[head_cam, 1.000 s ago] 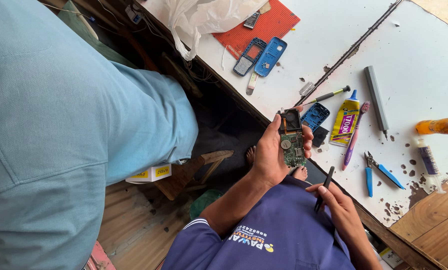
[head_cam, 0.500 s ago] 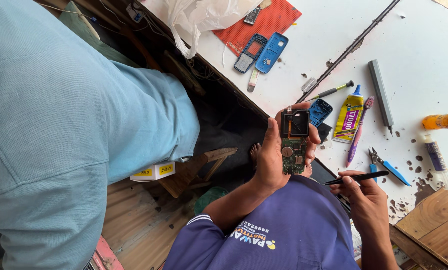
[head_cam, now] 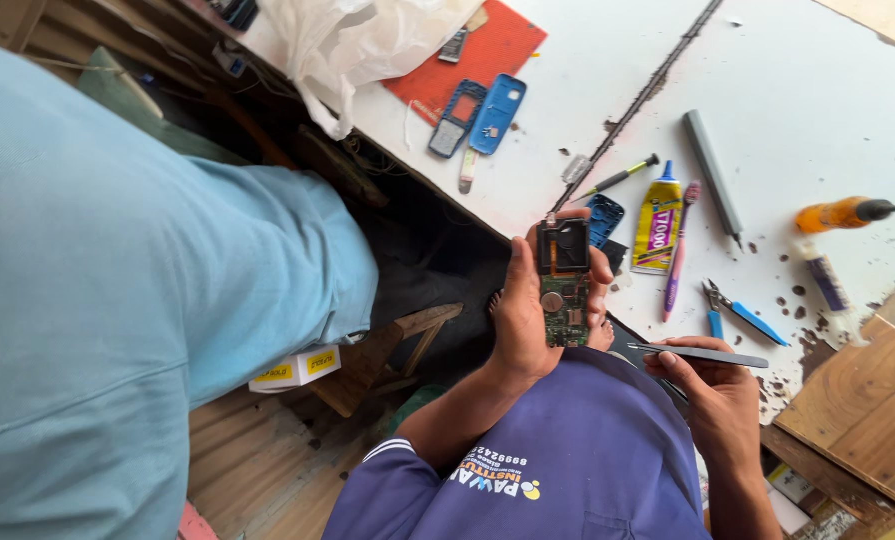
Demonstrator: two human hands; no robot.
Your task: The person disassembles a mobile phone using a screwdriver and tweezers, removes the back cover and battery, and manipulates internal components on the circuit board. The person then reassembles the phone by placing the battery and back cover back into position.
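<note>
Head view: hands hold circuit board and tweezers beside table edge.

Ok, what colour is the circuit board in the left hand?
Green, with a dark screen frame at its top; the circuit board in the left hand shows best in the head view.

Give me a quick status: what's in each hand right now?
Left hand grips bare phone circuit board. Right hand holds tweezers, apart from board. Nothing between them.
</note>
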